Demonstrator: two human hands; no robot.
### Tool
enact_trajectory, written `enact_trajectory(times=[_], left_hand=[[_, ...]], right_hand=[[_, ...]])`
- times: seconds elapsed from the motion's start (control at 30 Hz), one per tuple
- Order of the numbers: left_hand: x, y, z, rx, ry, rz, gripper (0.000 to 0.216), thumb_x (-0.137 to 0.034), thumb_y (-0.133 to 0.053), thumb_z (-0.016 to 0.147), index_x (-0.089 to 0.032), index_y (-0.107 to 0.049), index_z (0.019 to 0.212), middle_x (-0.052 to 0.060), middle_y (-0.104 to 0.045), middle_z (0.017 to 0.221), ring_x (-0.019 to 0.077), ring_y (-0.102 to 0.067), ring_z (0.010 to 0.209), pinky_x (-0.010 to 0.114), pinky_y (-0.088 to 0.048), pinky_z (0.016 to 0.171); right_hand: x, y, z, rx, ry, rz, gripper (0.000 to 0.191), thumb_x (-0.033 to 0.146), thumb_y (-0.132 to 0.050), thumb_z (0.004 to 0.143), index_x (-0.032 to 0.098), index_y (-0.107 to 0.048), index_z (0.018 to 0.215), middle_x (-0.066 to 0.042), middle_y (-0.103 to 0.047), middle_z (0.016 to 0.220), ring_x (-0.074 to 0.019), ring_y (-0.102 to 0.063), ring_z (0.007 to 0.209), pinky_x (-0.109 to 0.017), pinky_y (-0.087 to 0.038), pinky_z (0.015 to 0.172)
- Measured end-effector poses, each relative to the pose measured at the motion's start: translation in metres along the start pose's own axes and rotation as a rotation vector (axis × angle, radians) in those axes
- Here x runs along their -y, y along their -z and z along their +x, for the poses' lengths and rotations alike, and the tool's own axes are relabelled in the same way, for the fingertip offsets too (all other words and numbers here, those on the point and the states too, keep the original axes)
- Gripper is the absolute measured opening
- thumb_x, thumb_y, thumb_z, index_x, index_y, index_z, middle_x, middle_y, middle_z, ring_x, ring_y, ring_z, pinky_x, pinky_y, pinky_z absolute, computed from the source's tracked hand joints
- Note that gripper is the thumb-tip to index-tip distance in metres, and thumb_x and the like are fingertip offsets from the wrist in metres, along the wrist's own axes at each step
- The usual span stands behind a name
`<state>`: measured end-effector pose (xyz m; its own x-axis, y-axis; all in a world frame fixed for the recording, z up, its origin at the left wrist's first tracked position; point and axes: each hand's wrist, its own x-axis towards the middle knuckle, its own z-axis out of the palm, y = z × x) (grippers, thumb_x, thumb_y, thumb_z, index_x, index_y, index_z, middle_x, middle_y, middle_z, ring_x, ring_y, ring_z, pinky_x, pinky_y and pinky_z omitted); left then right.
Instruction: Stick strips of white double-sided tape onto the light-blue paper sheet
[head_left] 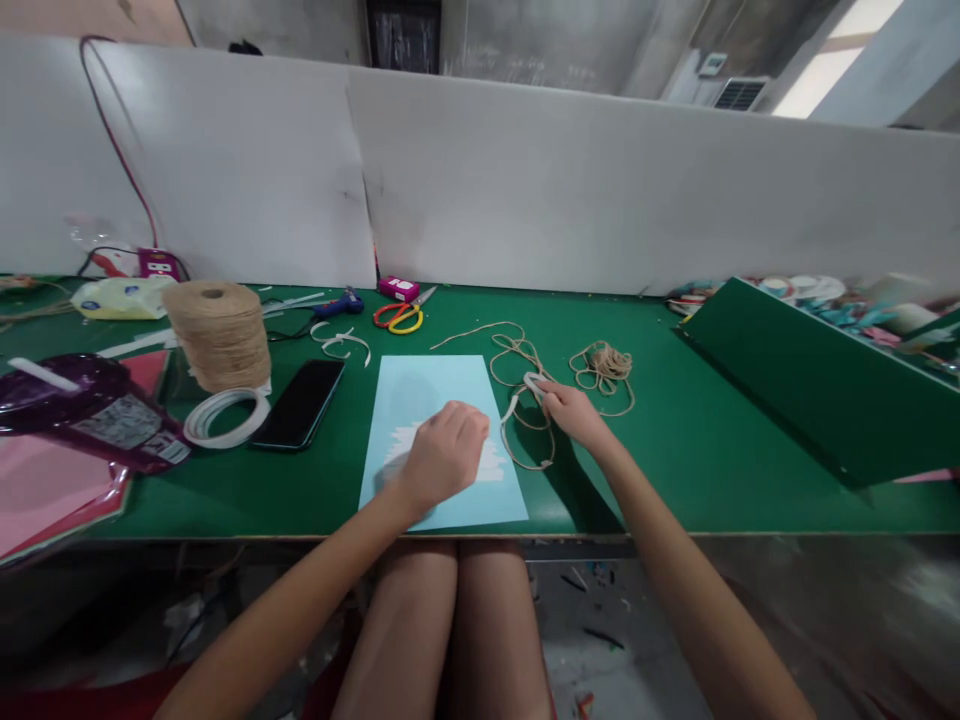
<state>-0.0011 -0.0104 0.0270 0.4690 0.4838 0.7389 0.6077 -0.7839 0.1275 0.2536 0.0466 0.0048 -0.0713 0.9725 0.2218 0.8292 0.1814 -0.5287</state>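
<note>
My left hand (448, 452) is curled closed above a light blue sheet of paper (431, 385). What its fingers hold, if anything, is hidden. White strips (491, 466) lie side by side across the lower half of the sheet, partly covered by this hand. To the right of the paper, my right hand (576, 412) pinches a white strip (532, 383) that bends back toward the sheet. Beneath that strip, loose loops of brown twine (546, 463) spread over the green table.
A bundle of twine (606, 366) lies behind my right hand. Leftward are a phone (301, 402), a white tape roll (227, 418), a large twine spool (219, 338) and a purple cup (97, 410). Scissors (405, 315) lie behind the paper; a green panel (810, 390) slants at right.
</note>
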Motion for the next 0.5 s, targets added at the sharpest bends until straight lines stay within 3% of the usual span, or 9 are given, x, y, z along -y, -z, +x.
enact_trajectory(times=[0.13,0.27,0.37,0.5], left_hand=[[0.029,0.015,0.004,-0.010,0.257,-0.143,0.012,-0.019,-0.039,0.088,-0.020,-0.048,0.081,0.005,-0.058,0.082,0.0182,-0.051,0.083,0.032,-0.044,0.076],[0.063,0.028,-0.001,0.074,0.469,-0.325,0.011,-0.024,-0.044,0.084,-0.019,-0.052,0.077,0.005,-0.057,0.089,0.0183,-0.053,0.090,0.034,-0.041,0.086],[0.079,0.037,-0.007,0.125,0.681,-0.521,0.014,-0.030,-0.049,0.080,-0.019,-0.055,0.075,0.003,-0.057,0.085,0.0166,-0.054,0.083,0.030,-0.043,0.080],[0.090,0.045,-0.014,0.152,0.855,-0.706,0.017,-0.035,-0.055,0.075,-0.019,-0.056,0.071,-0.001,-0.054,0.072,0.0136,-0.050,0.069,0.026,-0.042,0.069]], right_hand=[[-0.004,-0.004,-0.008,-0.072,0.120,-0.391,0.035,0.010,-0.043,0.076,0.017,-0.068,0.100,-0.012,-0.066,0.097,-0.0229,-0.057,0.092,-0.035,-0.043,0.079],[0.013,-0.014,-0.029,-0.203,0.207,-0.518,0.043,0.006,-0.041,0.078,0.013,-0.058,0.117,-0.017,-0.058,0.114,-0.0263,-0.052,0.104,-0.041,-0.041,0.086],[0.028,-0.021,-0.045,-0.023,0.446,-0.456,0.038,0.013,-0.042,0.084,0.017,-0.056,0.119,-0.014,-0.057,0.116,-0.0244,-0.050,0.107,-0.040,-0.040,0.089],[0.023,-0.019,-0.050,0.016,0.431,-0.438,0.033,0.019,-0.043,0.087,0.019,-0.058,0.116,-0.012,-0.059,0.114,-0.0238,-0.052,0.106,-0.041,-0.041,0.089]])
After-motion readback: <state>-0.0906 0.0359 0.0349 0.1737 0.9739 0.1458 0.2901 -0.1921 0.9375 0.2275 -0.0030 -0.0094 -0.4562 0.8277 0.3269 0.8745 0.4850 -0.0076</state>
